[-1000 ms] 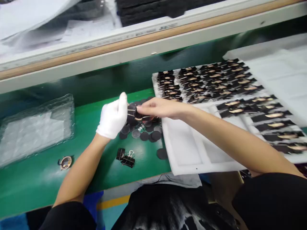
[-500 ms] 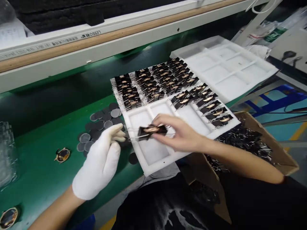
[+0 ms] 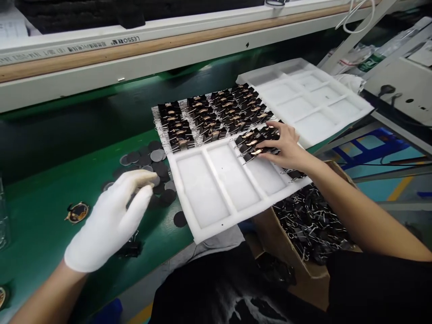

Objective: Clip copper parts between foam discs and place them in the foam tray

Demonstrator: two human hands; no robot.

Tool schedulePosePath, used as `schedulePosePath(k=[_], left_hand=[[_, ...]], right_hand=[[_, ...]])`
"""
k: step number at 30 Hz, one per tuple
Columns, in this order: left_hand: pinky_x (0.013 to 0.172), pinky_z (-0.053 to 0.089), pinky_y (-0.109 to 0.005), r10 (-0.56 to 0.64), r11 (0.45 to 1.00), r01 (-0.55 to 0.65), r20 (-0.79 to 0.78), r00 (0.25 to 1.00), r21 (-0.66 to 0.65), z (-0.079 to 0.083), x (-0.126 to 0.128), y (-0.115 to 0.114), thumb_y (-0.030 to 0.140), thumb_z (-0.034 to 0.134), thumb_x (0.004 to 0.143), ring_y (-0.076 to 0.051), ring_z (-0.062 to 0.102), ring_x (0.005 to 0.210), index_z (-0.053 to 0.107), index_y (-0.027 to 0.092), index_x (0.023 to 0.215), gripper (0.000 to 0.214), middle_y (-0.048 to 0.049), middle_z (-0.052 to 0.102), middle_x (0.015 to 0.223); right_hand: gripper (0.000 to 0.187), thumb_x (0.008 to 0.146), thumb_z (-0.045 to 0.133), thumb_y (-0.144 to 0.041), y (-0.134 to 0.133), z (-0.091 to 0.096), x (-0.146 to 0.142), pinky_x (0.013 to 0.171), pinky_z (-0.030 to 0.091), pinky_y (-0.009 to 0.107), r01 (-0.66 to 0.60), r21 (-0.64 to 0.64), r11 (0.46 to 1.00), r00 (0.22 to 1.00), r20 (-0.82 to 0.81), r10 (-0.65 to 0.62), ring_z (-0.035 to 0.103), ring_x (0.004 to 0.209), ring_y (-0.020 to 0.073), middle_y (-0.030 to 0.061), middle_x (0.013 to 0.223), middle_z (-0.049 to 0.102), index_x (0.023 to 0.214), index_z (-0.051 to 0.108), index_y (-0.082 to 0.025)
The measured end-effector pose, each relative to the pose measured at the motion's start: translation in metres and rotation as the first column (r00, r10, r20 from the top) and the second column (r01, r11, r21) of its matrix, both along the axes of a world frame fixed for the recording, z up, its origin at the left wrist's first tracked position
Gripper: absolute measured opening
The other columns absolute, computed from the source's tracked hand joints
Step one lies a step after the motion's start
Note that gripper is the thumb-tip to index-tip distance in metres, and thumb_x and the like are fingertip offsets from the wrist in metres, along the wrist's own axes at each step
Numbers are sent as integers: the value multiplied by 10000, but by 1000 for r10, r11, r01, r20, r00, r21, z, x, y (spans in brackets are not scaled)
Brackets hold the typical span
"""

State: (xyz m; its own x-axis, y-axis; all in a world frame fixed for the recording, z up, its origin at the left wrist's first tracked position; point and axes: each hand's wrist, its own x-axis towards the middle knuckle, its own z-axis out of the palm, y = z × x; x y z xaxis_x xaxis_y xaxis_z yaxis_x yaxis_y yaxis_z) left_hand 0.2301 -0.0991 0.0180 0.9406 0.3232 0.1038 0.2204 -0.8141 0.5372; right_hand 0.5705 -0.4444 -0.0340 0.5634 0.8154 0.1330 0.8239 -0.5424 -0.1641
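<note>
My left hand (image 3: 111, 216), in a white glove, hovers over the green bench with thumb and fingers curved and a gap between them. A grey disc (image 3: 155, 180) shows at its fingertips; whether they touch is unclear. Beneath the glove lies a black binder clip (image 3: 132, 249), partly hidden. My bare right hand (image 3: 281, 146) is at the white compartment tray (image 3: 216, 218), thumb and forefinger around a watch case (image 3: 256, 152) clamped in black binder clips. This piece sits lowest in its column, and similar clamped pieces (image 3: 205, 111) fill the rows behind.
Loose black and grey discs (image 3: 145, 159) lie left of the tray. A gold-rimmed watch case (image 3: 78, 212) rests farther left. Behind right is another white tray (image 3: 324, 126). A cardboard box (image 3: 285, 229) of binder clips stands below, at the right. A shelf rail (image 3: 189, 56) crosses above the bench.
My right hand has carried the clamped watch case right, from over the left compartment to the column of clamped pieces. My left hand has shifted left and down, its fingers now more curled.
</note>
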Motion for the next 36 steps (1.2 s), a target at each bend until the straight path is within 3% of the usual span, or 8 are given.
schedulePosePath(k=[8,11,14,18,23,28,33,36], left_hand=[[1068,559,-489,47,998,-46,-11,999,37,-1,-20,8,477,463,1014,-312,715,1149,669,356,1280,357,-25,742,1264],[1103,535,-576,107,993,-107,5,994,52,-5,-40,15,480,490,974,-359,679,1225,648,454,1309,372,18,707,1338],[1128,507,-613,154,983,-157,36,987,96,-15,-64,24,476,489,963,-364,635,1301,587,538,1361,414,46,670,1385],[1118,499,-549,111,966,-89,-81,991,243,-34,-100,36,546,609,931,-367,632,1304,637,305,1372,503,-88,684,1383],[994,497,-528,-41,938,117,-232,972,325,-63,-133,28,913,644,734,-415,636,1238,625,157,1425,1024,-234,661,1366],[897,478,-453,9,949,73,-258,966,306,-86,-125,7,772,581,908,-333,654,1113,675,237,1347,698,-161,687,1297],[893,478,-455,54,941,-7,-128,990,340,-94,-108,0,841,561,862,-337,642,1111,639,199,1385,831,-171,691,1256],[959,474,-473,118,924,-88,-60,991,373,-85,-110,19,809,528,912,-344,627,1164,649,183,1362,780,-181,679,1269]], right_hand=[[273,934,694,-486,-5,9,5,1035,403,710,-60,-54,997,998,32,62,394,1438,498,177,1584,440,1073,799,-275],[247,966,657,-462,-2,23,-14,1057,409,682,-89,50,995,995,58,86,469,1408,468,215,1479,539,1105,764,-288],[290,972,660,-378,15,34,-50,1042,457,611,-197,177,964,979,96,182,596,1307,399,165,1342,648,1254,699,-432],[532,943,676,-359,49,32,-103,890,510,621,-437,191,879,898,44,437,692,1156,376,70,1231,731,1388,569,-629],[300,1023,575,-256,95,16,-146,843,529,545,-732,104,674,677,-6,736,721,1066,326,103,1157,745,1303,647,-335],[163,1049,534,-198,145,16,-177,820,503,460,-856,96,508,516,91,852,699,1000,291,117,1077,732,1151,660,-204],[311,1047,545,-239,191,8,-219,755,494,430,-874,41,485,486,130,864,681,974,304,177,1223,710,1316,636,-110],[420,1038,584,-291,206,-1,-233,748,474,428,-864,5,504,498,162,852,666,983,322,200,1273,692,1395,594,-70]])
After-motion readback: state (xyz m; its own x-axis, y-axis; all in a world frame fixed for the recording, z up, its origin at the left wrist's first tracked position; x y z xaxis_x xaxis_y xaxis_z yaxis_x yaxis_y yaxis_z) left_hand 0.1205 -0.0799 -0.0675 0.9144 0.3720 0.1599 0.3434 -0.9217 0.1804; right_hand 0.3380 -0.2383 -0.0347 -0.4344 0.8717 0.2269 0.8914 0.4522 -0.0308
